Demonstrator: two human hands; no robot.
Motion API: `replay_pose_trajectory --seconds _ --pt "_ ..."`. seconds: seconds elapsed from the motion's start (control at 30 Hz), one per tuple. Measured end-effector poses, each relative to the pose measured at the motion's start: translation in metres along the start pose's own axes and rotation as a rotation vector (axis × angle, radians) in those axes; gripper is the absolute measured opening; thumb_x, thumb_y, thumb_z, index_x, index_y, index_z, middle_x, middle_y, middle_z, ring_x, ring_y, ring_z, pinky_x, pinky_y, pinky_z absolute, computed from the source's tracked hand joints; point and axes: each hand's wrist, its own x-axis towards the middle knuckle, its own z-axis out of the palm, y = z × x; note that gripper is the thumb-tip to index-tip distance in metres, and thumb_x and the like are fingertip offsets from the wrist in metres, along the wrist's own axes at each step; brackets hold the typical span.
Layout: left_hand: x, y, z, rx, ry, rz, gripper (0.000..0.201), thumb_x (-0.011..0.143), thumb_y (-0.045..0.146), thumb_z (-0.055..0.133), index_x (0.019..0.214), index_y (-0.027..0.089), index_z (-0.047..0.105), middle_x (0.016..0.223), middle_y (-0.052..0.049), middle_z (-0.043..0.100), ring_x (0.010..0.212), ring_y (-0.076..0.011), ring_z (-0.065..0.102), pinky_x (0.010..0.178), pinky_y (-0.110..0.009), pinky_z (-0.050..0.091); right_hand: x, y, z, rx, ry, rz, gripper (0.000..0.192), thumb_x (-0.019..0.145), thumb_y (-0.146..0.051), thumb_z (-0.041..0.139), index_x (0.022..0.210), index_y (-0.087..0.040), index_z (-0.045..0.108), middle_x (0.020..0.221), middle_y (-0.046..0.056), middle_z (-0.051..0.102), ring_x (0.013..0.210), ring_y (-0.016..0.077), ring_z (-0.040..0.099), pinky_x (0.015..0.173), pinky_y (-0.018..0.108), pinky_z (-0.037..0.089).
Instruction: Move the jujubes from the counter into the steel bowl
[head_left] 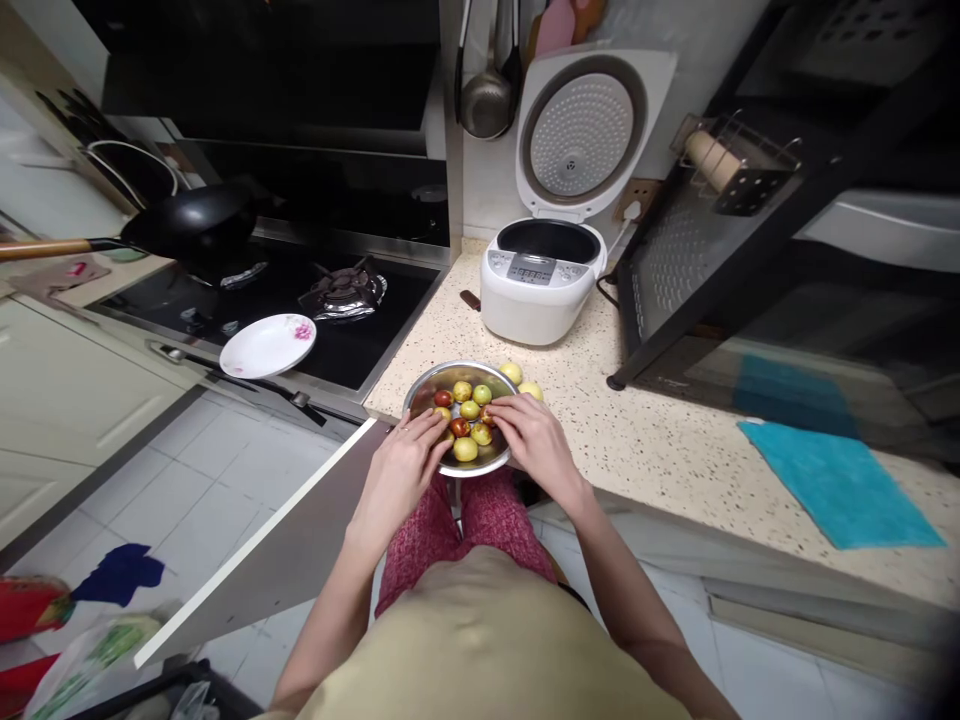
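Note:
A round steel bowl sits at the front edge of the speckled counter. It holds several small green, yellow and red fruits. My left hand reaches into the bowl's near left side, fingers bent over the fruits. My right hand lies over the bowl's right side, fingertips touching the fruits. Whether either hand grips a fruit is hidden by the fingers. Two yellow-green fruits lie on the counter just behind the bowl.
A white rice cooker stands open behind the bowl. Left is a black hob with a wok and a floral plate. A black rack fills the right; a teal cloth lies on the counter. A cabinet door hangs open below.

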Motion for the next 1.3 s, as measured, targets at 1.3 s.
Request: replay_pose_trajectory --seconds 1.3 --pt "0.237 0.009 0.069 0.110 -0.613 0.084 0.039 0.082 0.047 0.078 0.107 0.017 0.079 0.105 -0.011 0.081 0.092 -0.0249 0.073 0.081 -0.030 0.053 -0.054 0.051 0.007 -0.146 0.197 0.285 0.037 0.103 -0.013 0.043 0.132 -0.018 0.066 0.120 0.013 0.071 0.112 0.0280 0.064 0.095 0.045 0.056"
